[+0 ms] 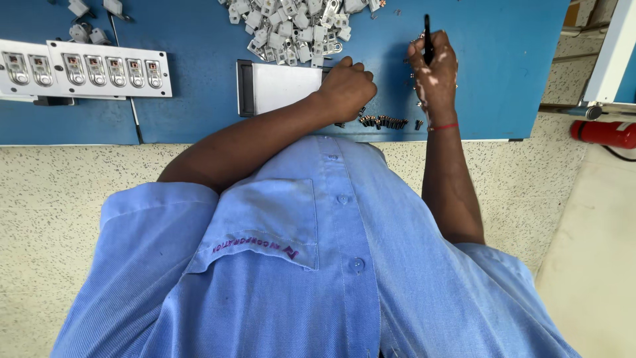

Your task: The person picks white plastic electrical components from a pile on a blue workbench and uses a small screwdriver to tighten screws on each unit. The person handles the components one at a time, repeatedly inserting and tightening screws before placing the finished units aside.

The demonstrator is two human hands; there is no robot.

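Note:
My left hand [346, 86] is curled into a fist at the right edge of a white flat plate with a black end [278, 87]; nothing shows inside the fingers. My right hand [434, 73] grips a thin black stick-like tool [427, 36] that points away from me. A row of small dark screws [384, 122] lies on the blue table [192, 113] between and just below both hands. Beyond the left hand sits a heap of small white and grey parts [295, 26].
A long white holder with several small fitted units [86, 69] lies at the left, with a few loose grey parts [89, 20] above it. A red cylinder [603, 132] lies on the floor at the right. My blue shirt fills the foreground.

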